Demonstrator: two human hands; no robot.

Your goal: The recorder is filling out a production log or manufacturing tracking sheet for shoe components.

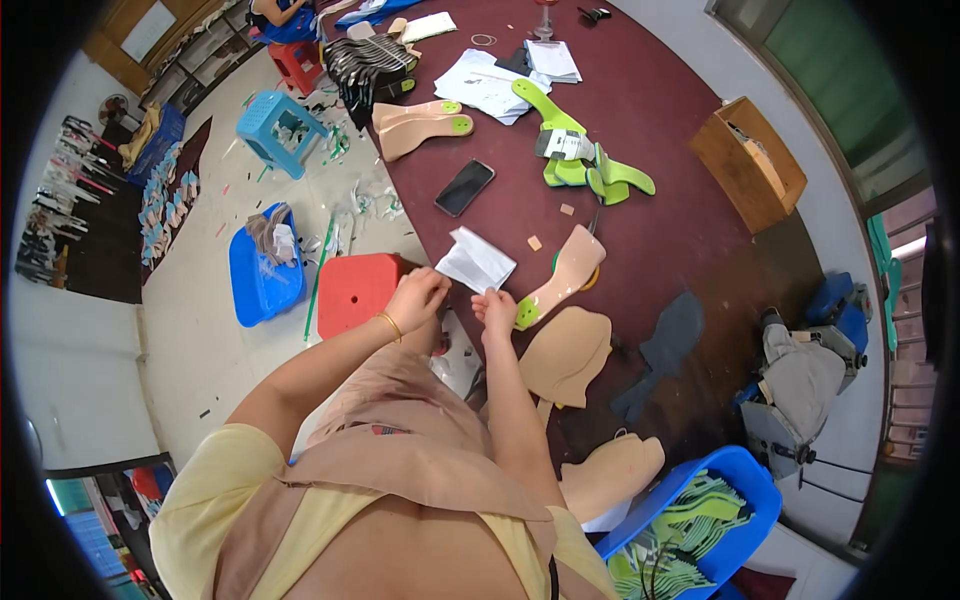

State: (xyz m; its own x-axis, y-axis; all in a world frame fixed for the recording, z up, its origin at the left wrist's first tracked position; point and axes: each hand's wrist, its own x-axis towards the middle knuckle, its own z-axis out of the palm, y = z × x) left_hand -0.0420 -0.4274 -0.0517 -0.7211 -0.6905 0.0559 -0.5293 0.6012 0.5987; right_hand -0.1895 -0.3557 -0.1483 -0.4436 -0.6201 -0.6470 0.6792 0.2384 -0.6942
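A folded white sheet of paper (477,262) is at the table's near left edge, in front of my hands. My right hand (494,314) is closed at its lower edge, thumb and finger pinching it. Just left of the sheet, my left hand (416,300) has its fingers curled together; whatever they hold, if anything, is too small to make out. To the right of my right hand lies a beige insole-shaped piece (570,265) with a green end, and something with a green and orange edge is partly hidden under it. Larger beige sole-shaped sheets (565,355) are stacked nearer to me.
On the dark red table (640,100) lie a phone (465,188), green insole pieces (565,150), more beige pieces (425,128) and papers (485,85). A wooden box (750,165) stands right. A red stool (352,295) and blue bins (265,290) are left; another bin (765,490) is near right.
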